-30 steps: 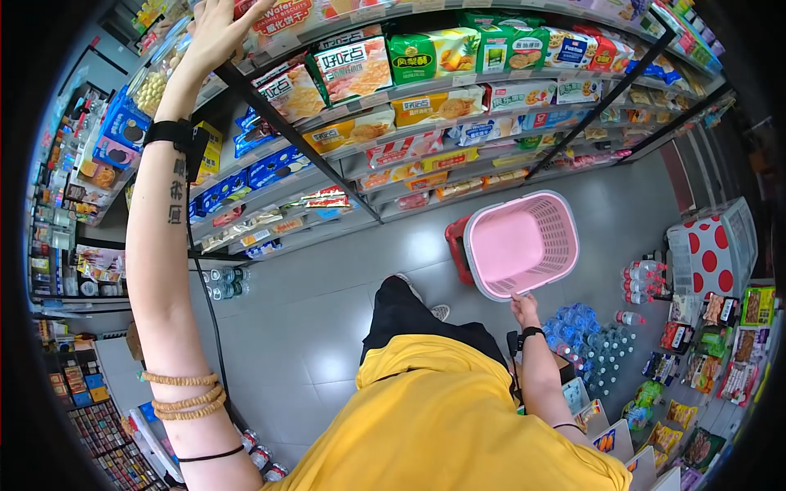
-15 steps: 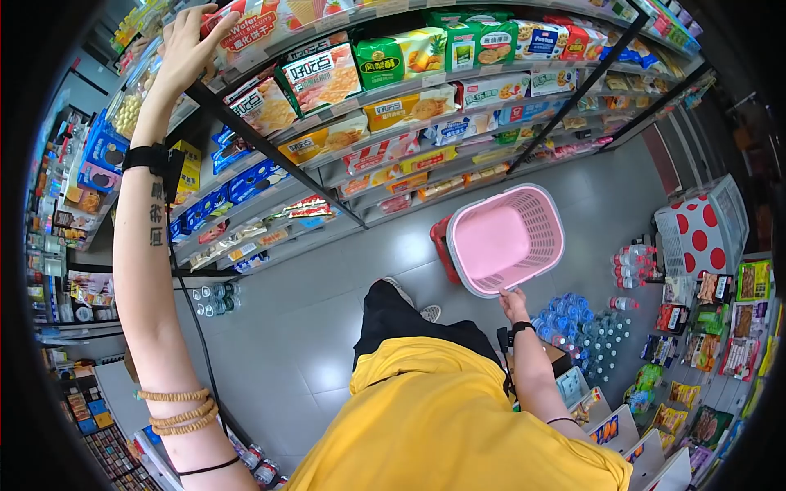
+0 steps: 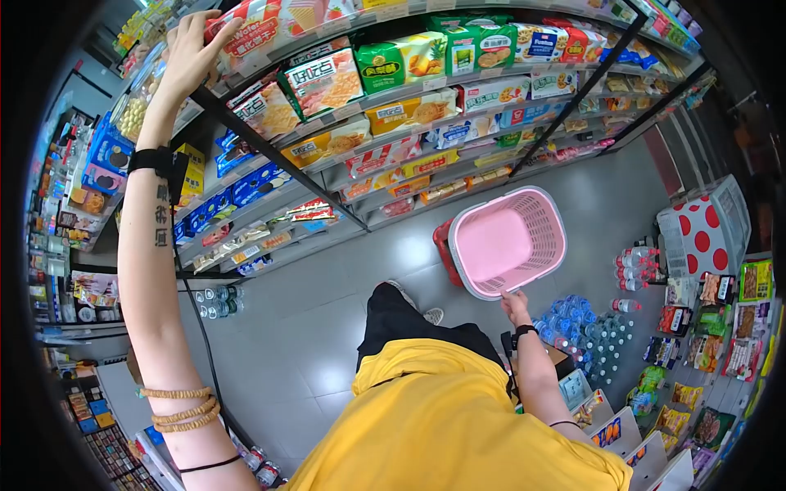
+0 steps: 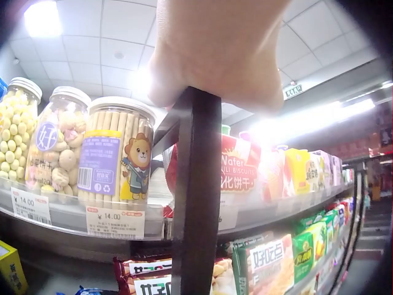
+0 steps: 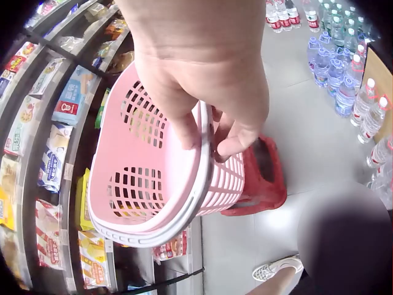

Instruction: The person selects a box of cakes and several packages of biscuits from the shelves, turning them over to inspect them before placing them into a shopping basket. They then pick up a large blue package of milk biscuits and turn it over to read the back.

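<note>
My left hand (image 3: 190, 59) is raised to the top of the shelf rack, fingers spread beside a red wafer biscuit pack (image 3: 252, 34). In the left wrist view the hand (image 4: 218, 55) lies over the top of a black shelf post (image 4: 198, 184); its fingertips are hidden. My right hand (image 3: 516, 306) grips the rim of a pink basket (image 3: 491, 237). In the right wrist view the thumb and fingers of the hand (image 5: 206, 92) curl round the rim of the basket (image 5: 129, 212), which holds nothing.
A red base (image 5: 267, 184) stands under or behind the basket. Bottles (image 3: 602, 335) stand on the floor at the right, near a dotted box (image 3: 696, 237). Jars (image 4: 113, 153) line the top shelf left of the post. A black cable (image 3: 209, 360) hangs by the left arm.
Over the last second the head view has shifted, so the shelves and basket sit further left. The left hand has come down slightly in view; the right hand keeps its grip on the basket.
</note>
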Motion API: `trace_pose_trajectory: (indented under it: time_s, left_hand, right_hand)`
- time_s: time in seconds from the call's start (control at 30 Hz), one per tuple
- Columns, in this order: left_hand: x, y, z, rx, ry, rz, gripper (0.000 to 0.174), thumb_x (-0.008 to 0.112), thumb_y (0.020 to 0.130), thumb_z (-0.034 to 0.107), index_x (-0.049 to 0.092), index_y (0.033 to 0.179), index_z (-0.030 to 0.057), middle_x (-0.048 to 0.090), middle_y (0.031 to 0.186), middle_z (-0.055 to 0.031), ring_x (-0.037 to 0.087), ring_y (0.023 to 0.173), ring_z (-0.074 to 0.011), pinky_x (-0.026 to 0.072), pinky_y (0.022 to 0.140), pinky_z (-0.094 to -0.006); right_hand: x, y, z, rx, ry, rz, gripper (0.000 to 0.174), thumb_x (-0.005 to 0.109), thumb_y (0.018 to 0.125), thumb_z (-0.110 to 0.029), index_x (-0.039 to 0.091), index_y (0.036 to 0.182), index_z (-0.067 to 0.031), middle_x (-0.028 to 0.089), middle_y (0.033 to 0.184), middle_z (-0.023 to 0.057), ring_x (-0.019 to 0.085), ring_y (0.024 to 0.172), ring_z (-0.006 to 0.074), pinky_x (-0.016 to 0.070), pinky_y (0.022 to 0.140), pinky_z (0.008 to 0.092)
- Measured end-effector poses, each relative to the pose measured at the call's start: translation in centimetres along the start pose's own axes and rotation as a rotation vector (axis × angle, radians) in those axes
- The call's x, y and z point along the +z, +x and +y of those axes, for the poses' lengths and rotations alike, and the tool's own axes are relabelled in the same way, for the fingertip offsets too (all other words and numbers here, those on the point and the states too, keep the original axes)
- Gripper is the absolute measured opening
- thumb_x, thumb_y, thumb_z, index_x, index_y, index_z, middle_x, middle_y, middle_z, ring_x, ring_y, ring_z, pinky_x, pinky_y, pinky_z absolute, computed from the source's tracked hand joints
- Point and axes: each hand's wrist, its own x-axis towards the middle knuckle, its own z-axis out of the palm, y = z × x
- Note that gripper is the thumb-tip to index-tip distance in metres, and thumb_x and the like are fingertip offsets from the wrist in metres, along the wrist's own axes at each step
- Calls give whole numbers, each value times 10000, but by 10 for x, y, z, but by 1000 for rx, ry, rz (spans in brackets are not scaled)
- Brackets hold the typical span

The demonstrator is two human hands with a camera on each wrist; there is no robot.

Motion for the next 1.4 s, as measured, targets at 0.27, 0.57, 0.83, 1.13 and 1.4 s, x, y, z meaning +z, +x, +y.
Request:
trace_pose_trajectory:
  time_s: [0.27, 0.57, 0.83, 1.13, 1.4]
  left_hand:
    - [-18, -7, 31, 226, 0, 414, 453, 667, 990, 422, 626, 1275, 73, 634, 1305, -141, 548, 1231, -372, 382, 1087, -474]
    - [86, -164, 203, 613, -377, -354, 296, 695, 867, 120, 622, 1142, 35, 652, 1254, -148, 588, 1257, -334, 471, 1077, -488]
    - [195, -195, 198, 270, -367, -357, 713, 652, 886, 123, 374, 1530, -8, 425, 1565, -210, 409, 1447, -393, 369, 1168, -509]
    - [245, -172, 179, -176, -180, -570, 789, 730, 862, 564, 561, 1366, -20, 657, 1258, -281, 648, 1150, -439, 524, 976, -515]
    - [264, -164, 164, -187, -168, -759, 739, 775, 839, 527, 603, 1344, 15, 682, 1257, -238, 672, 1148, -402, 555, 948, -490]
  right_hand:
    - [-22, -42, 13, 56, -27, -12, 620, 784, 931, -324, 464, 1406, -84, 708, 1067, 127, 730, 779, 209, 548, 589, 288]
    - [-98, -48, 123, 150, -196, 66, 167, 632, 973, -167, 672, 1053, -26, 716, 900, 76, 704, 728, 191, 539, 552, 301]
    - [-80, -115, 120, 173, -144, 67, 122, 575, 990, -120, 654, 919, -59, 661, 743, 50, 630, 541, 160, 499, 436, 281]
    - [-58, -124, 94, 140, -141, 93, 147, 570, 981, -151, 638, 1092, -83, 688, 833, 27, 696, 677, 166, 531, 540, 304]
    - [-27, -119, 77, 113, -78, 106, 193, 604, 998, -202, 651, 1148, -90, 703, 872, 37, 705, 669, 168, 541, 514, 282]
